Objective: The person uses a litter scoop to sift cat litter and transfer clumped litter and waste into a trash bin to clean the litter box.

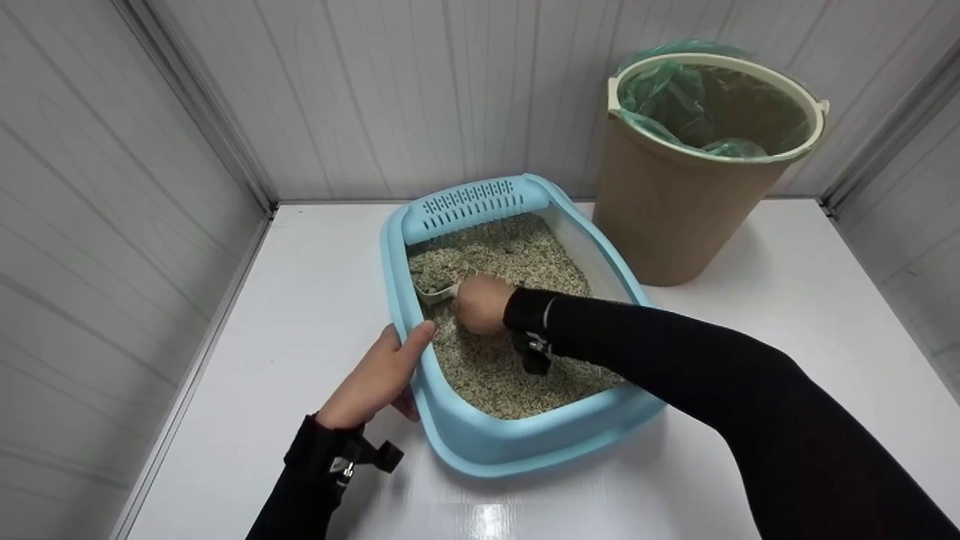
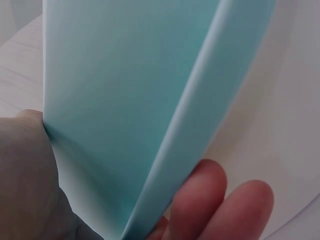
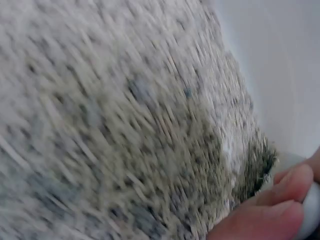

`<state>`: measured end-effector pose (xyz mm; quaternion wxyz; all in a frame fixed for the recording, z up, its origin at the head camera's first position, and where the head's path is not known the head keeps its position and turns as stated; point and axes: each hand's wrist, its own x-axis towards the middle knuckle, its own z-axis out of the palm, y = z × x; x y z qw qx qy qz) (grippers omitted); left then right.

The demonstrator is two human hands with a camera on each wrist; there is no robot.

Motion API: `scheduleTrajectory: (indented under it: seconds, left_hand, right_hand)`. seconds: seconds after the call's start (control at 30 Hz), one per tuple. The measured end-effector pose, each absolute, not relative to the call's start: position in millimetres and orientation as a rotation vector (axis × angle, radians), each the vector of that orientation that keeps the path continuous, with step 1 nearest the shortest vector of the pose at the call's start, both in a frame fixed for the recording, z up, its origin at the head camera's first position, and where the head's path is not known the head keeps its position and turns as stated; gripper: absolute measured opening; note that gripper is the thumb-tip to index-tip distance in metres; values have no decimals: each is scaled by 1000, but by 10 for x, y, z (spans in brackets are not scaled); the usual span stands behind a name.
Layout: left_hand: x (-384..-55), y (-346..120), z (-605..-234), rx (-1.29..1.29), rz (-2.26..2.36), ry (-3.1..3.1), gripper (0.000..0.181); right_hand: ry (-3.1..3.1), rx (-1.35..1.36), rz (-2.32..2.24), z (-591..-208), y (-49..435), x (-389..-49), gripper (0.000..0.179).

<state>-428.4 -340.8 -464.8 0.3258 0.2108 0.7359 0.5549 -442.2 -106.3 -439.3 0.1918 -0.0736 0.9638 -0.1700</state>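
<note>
A light blue litter box point(image 1: 495, 450) with a slotted back edge lies on a white surface, filled with tan pellet litter point(image 1: 510, 390). My left hand point(image 1: 375, 382) grips the box's left rim, thumb on top. Its fingers point(image 2: 200, 200) curl beneath the rim's lip in the left wrist view. Inside the box, my right hand point(image 1: 482, 304) holds a pale litter scoop point(image 1: 437, 295) by the handle. The scoop's head sits in the litter near the left wall, partly covered. In the right wrist view the fingers point(image 3: 270, 217) wrap the handle, and the litter is blurred.
A brown bin point(image 1: 667, 202) with a cream rim and a green plastic liner point(image 1: 667, 97) stands behind the box on the right. Grey panel walls point(image 1: 390, 97) enclose the back and both sides of the white surface point(image 1: 315, 277).
</note>
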Motion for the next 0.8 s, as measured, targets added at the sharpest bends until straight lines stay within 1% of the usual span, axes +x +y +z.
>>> scheduleTrajectory:
  seconds: [0.03,0.13,0.27,0.37,0.43,0.57,0.63,0.8]
  left_hand:
    - [-4285,-3404,-4649,554,1453,1928,68]
    - [-4288,-3394,-4651,550,1452,1927,69]
    - [-4295,-3392,-4653,545,1443,1937,73]
    - [-4308,-3400,-4651,554,1437,1949,74]
    - [-4320,-3404,-4652,564,1437,1953,73]
    - [-4331,-3405,-4660,575,1440,1948,70]
    - [-4327,-3402,-4662,575,1441,1945,69]
    - [-4304,-3390,-4653,566,1432,1944,72]
  right_hand:
    - [2735,-239,-479,-4455,-1036,-4418,27]
    - [2780,-329,-497,-4384,-987,-4287,27]
    - [2802,-424,-513,-4275,-884,-4111,44]
    - [2807,-412,-520,-4184,-811,-3998,54]
    - [2797,-346,-567,-4118,-768,-3936,56]
    - [2802,-151,-693,-3990,-689,-3856,54]
    - [2830,-69,-719,-3937,-654,-3828,49]
    - [2883,40,-691,-3844,-579,-3747,33]
